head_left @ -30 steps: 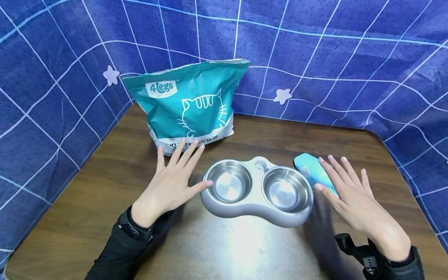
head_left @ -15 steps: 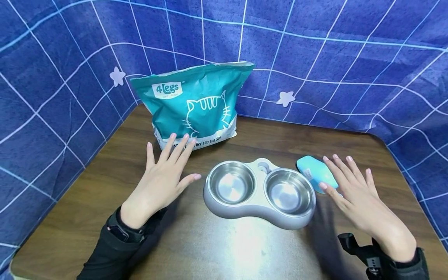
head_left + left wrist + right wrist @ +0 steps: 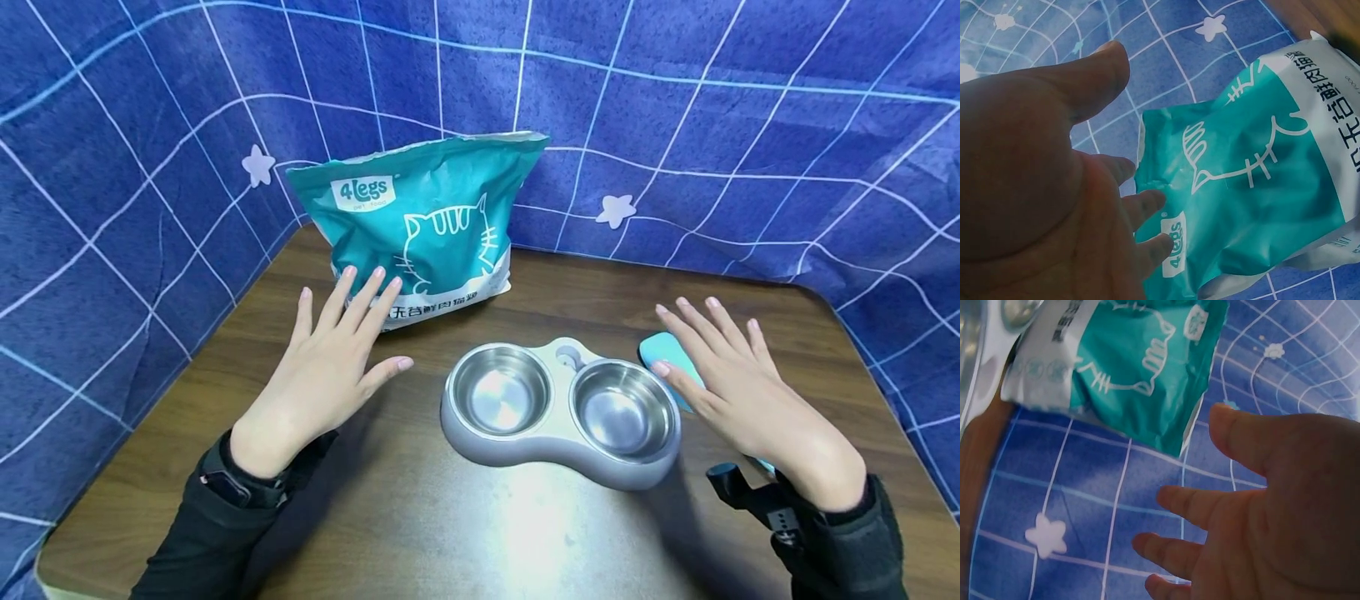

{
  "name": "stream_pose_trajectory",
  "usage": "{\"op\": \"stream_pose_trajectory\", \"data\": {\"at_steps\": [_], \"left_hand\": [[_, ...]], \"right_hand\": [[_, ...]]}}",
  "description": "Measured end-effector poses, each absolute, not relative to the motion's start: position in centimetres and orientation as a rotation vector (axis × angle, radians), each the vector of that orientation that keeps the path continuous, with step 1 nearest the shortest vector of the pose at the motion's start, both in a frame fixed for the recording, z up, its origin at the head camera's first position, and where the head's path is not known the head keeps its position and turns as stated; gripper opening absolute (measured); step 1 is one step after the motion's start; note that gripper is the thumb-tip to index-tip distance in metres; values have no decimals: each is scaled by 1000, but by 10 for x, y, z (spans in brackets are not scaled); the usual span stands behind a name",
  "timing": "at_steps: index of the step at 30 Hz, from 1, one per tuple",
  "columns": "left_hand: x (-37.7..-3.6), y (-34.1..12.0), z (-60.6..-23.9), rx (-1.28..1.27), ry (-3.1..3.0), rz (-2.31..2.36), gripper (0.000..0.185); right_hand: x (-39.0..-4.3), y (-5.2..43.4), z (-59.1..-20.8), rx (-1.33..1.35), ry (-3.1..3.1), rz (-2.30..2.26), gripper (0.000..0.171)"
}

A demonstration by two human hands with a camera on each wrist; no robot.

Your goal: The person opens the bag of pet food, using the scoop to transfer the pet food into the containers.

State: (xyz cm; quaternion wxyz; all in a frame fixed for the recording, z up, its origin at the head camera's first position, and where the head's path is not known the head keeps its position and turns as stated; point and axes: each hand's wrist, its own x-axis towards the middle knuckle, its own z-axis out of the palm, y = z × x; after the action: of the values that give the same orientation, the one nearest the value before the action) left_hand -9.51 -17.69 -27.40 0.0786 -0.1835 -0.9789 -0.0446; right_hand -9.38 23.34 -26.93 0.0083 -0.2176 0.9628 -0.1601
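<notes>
Teal crinkled bag (image 3: 450, 242) near straight left fingers (image 3: 361, 303)

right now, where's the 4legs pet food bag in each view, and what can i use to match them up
Head: the 4Legs pet food bag is above centre, slightly left, logo uppermost.
Left wrist: the bag fills most of the right half, turned sideways, its logo partly behind the fingers.
Right wrist: the bag is upper left, cut off by the top edge.
Shared landmark: the blue grid-patterned cloth, around the bag in all three.
</notes>
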Motion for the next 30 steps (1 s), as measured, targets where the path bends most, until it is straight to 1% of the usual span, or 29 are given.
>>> {"op": "stream_pose_trajectory", "data": {"at_steps": [10,19,26,30], "left_hand": [[-101,-180,-264,-579,-2914,-89,79],[-108,-181,-251,-559,-2901,-67,77],[-110,-180,-240,-552,-2888,-29,79],[-115,-181,-234,-591,-2812,12,77]], "right_hand": [[-109,204,-244,-742,2952,-484,62],[-116,183,-223,-868,2925,-452,60],[-135,170,-199,-887,2903,-404,62],[-145,165,-189,-891,2874,-409,64]]}}
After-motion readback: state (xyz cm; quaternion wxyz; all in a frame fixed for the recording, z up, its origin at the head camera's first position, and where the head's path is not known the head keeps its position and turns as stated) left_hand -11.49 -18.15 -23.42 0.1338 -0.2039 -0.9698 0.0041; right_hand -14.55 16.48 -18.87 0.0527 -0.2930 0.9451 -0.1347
